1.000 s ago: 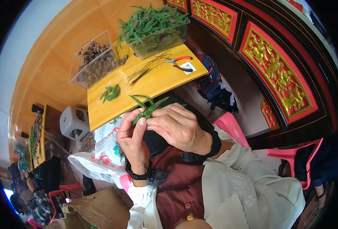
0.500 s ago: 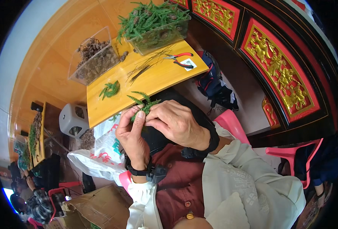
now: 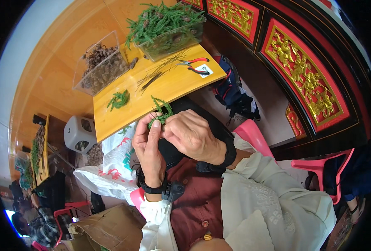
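Over my lap, just off the table's near edge, both hands meet on a green sprig [image 3: 163, 109] of needle-like leaves. My left hand [image 3: 149, 142] pinches its lower part between thumb and fingers. My right hand [image 3: 193, 136] is closed at the sprig's right side; its fingertips are partly hidden, and I cannot tell whether a wire is in them. On the wooden table [image 3: 122, 121] beyond lies a small curled ring of greenery [image 3: 118, 100]. Farther back are thin dark wires [image 3: 154, 77] and pliers [image 3: 193, 65] with red and black handles.
A clear bin of green sprigs [image 3: 164, 37] and another of pine cones [image 3: 101, 69] stand at the table's back. A grey stool [image 3: 80, 134], white plastic bag [image 3: 110, 167] and cardboard box [image 3: 114, 226] are left. A dark backpack [image 3: 231, 88] sits right of the table.
The sprig's fronds have shifted and now curve more upright, closer together. My right hand has turned slightly, its fingers curling tighter beside the left thumb.
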{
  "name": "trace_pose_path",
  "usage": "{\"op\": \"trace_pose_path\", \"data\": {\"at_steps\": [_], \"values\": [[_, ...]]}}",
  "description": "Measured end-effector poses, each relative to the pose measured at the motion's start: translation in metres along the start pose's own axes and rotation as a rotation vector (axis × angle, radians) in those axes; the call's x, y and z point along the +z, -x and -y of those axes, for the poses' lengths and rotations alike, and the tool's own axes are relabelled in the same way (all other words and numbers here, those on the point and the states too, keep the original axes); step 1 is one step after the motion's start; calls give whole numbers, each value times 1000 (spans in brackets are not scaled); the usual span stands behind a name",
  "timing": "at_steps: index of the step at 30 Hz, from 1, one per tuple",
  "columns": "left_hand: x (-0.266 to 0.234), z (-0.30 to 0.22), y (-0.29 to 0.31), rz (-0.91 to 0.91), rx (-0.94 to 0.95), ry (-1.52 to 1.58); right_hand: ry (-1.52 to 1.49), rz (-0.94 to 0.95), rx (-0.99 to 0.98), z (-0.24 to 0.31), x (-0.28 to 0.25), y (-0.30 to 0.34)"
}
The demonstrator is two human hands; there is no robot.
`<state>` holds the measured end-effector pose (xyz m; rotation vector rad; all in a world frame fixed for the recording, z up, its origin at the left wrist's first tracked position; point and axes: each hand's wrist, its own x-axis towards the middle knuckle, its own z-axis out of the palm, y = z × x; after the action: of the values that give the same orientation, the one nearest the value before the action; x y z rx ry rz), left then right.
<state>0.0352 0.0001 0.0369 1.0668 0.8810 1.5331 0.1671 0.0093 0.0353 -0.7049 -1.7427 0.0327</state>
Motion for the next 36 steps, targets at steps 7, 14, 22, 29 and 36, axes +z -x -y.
{"op": "trace_pose_path", "data": {"at_steps": [7, 14, 22, 29, 36], "values": [[4, -1, 0, -27, -75, 49, 3, 29, -28, 1, -2, -3], [1, -2, 0, 14, -31, 54, -23, 24, -34, 1, -1, -3], [6, -1, 3, -93, 75, 68, -63, -4, -7, 3, 1, -6], [4, -1, 4, -19, 31, -22, -205, 37, 227, -1, -19, -15], [6, -2, 1, 72, 1, -102, -372, 109, 412, -8, -19, -15]]}}
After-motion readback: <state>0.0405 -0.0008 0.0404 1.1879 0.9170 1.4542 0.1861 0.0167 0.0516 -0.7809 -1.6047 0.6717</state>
